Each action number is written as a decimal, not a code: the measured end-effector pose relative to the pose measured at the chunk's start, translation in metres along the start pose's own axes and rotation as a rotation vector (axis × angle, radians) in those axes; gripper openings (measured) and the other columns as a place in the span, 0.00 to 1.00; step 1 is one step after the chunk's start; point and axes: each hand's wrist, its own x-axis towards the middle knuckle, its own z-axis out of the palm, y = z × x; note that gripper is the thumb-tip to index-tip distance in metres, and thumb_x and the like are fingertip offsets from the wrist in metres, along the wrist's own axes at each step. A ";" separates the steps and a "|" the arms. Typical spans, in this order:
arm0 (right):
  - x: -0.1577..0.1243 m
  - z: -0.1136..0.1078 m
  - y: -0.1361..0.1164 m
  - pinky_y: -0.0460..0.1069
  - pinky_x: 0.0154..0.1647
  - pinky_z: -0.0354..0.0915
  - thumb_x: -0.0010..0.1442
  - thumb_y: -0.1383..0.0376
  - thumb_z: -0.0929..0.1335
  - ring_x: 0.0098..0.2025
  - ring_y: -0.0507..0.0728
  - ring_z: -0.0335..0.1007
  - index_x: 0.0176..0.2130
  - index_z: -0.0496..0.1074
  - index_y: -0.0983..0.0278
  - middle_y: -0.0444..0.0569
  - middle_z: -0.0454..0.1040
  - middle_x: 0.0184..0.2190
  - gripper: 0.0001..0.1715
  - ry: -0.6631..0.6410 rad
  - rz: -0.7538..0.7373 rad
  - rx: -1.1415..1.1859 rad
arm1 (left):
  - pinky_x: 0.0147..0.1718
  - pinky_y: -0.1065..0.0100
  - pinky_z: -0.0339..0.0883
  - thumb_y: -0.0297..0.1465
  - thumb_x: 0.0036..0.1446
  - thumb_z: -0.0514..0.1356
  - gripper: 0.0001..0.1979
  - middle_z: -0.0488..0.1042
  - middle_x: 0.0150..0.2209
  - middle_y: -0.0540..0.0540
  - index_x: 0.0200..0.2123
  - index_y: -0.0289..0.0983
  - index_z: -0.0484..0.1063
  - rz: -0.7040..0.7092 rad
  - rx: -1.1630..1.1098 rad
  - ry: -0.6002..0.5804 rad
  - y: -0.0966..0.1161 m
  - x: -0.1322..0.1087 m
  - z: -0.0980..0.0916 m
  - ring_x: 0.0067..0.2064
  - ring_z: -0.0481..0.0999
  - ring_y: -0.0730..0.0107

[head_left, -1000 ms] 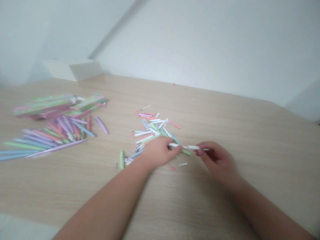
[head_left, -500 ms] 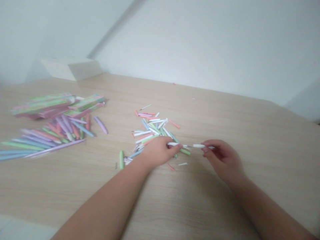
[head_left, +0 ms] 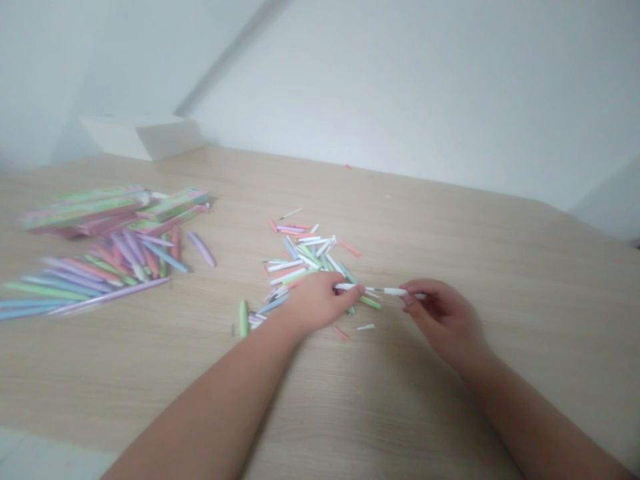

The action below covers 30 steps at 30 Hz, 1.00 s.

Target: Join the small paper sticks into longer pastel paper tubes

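Observation:
My left hand (head_left: 317,303) is closed in a pinch on a slim white pen piece (head_left: 346,287), whose thin dark-tipped end points right. Facing it, my right hand (head_left: 447,320) pinches a white tube-like pen part (head_left: 394,291) between thumb and fingertips. The two pieces are in line, and the thin tip meets the tube's left end; blur hides whether it is inside. Under and behind my left hand lies a loose heap of small pen parts (head_left: 300,257) in white, green, coral, blue and purple.
Pastel pens (head_left: 125,253) lie piled on the left of the wooden table (head_left: 320,413). Behind them are several pink-and-green packets (head_left: 100,208). A white box (head_left: 170,139) stands by the wall. Near my hands lie a green barrel (head_left: 243,319) and a small white piece (head_left: 366,327).
The white tube in my right hand has shifted slightly left, closing the small gap to the thin tip. My left hand has hardly moved.

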 end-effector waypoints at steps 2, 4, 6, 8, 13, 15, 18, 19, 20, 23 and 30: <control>-0.001 0.002 0.000 0.50 0.32 0.75 0.62 0.57 0.73 0.33 0.56 0.78 0.43 0.76 0.57 0.49 0.80 0.40 0.09 -0.007 0.015 -0.008 | 0.25 0.67 0.50 0.59 0.62 0.50 0.31 0.74 0.25 0.48 0.29 0.38 0.75 0.002 0.012 -0.001 0.000 0.000 0.000 0.27 0.68 0.69; -0.001 0.003 0.001 0.50 0.31 0.75 0.62 0.57 0.73 0.33 0.56 0.78 0.43 0.77 0.57 0.49 0.80 0.40 0.09 -0.003 0.018 -0.010 | 0.25 0.66 0.50 0.59 0.62 0.50 0.31 0.74 0.26 0.48 0.29 0.39 0.75 0.001 0.019 -0.002 0.000 0.000 -0.001 0.27 0.68 0.68; -0.001 0.004 0.001 0.50 0.31 0.75 0.62 0.57 0.73 0.33 0.56 0.78 0.43 0.76 0.56 0.49 0.80 0.40 0.09 -0.004 0.024 -0.009 | 0.25 0.66 0.50 0.59 0.62 0.49 0.31 0.74 0.26 0.47 0.29 0.39 0.75 0.000 0.027 -0.004 0.001 0.000 -0.001 0.28 0.68 0.68; -0.001 0.004 0.001 0.50 0.30 0.75 0.63 0.56 0.72 0.33 0.57 0.78 0.42 0.76 0.57 0.49 0.80 0.39 0.09 -0.020 0.032 -0.037 | 0.26 0.66 0.50 0.59 0.63 0.49 0.31 0.75 0.27 0.47 0.30 0.39 0.76 0.009 0.044 -0.004 0.002 -0.001 -0.001 0.28 0.69 0.67; -0.003 0.006 0.000 0.50 0.32 0.75 0.64 0.57 0.71 0.35 0.57 0.79 0.44 0.77 0.56 0.48 0.80 0.39 0.09 -0.121 0.021 -0.142 | 0.28 0.66 0.54 0.55 0.64 0.52 0.27 0.77 0.30 0.46 0.32 0.39 0.76 0.094 0.081 -0.034 0.003 -0.003 0.000 0.31 0.72 0.66; -0.003 0.009 0.000 0.50 0.30 0.75 0.64 0.57 0.71 0.34 0.57 0.78 0.43 0.77 0.56 0.48 0.80 0.39 0.09 -0.116 0.048 -0.135 | 0.32 0.67 0.59 0.49 0.67 0.52 0.22 0.79 0.35 0.45 0.37 0.39 0.77 0.165 0.075 -0.054 0.001 -0.002 0.000 0.35 0.74 0.64; -0.002 0.011 0.003 0.51 0.33 0.75 0.63 0.56 0.71 0.34 0.57 0.78 0.42 0.78 0.57 0.48 0.81 0.37 0.10 -0.076 0.077 -0.113 | 0.38 0.67 0.63 0.41 0.70 0.50 0.17 0.79 0.40 0.44 0.42 0.40 0.76 0.240 0.061 -0.066 -0.002 -0.002 0.001 0.41 0.76 0.63; -0.001 0.012 0.004 0.51 0.35 0.75 0.63 0.56 0.72 0.35 0.57 0.78 0.42 0.79 0.57 0.48 0.81 0.37 0.10 -0.068 0.078 -0.106 | 0.40 0.66 0.64 0.40 0.70 0.50 0.17 0.79 0.41 0.44 0.43 0.40 0.76 0.251 0.060 -0.067 -0.003 -0.002 0.001 0.42 0.76 0.63; -0.001 0.013 0.006 0.52 0.36 0.75 0.63 0.56 0.72 0.36 0.58 0.78 0.42 0.79 0.57 0.48 0.81 0.37 0.10 -0.065 0.079 -0.096 | 0.41 0.66 0.64 0.39 0.70 0.50 0.16 0.79 0.41 0.44 0.43 0.40 0.76 0.257 0.061 -0.069 -0.003 -0.001 0.001 0.42 0.76 0.63; 0.000 0.013 0.010 0.52 0.37 0.75 0.62 0.55 0.72 0.36 0.58 0.78 0.42 0.79 0.57 0.48 0.82 0.37 0.11 -0.065 0.093 -0.069 | 0.42 0.67 0.65 0.38 0.70 0.50 0.16 0.79 0.41 0.45 0.43 0.40 0.76 0.269 0.058 -0.089 -0.004 -0.001 0.001 0.43 0.76 0.63; -0.001 0.016 0.007 0.52 0.36 0.74 0.61 0.55 0.73 0.36 0.58 0.79 0.40 0.80 0.56 0.47 0.83 0.36 0.09 -0.077 0.123 -0.012 | 0.41 0.67 0.64 0.39 0.70 0.50 0.15 0.80 0.42 0.47 0.44 0.42 0.76 0.269 0.046 -0.109 -0.003 -0.002 0.001 0.43 0.77 0.64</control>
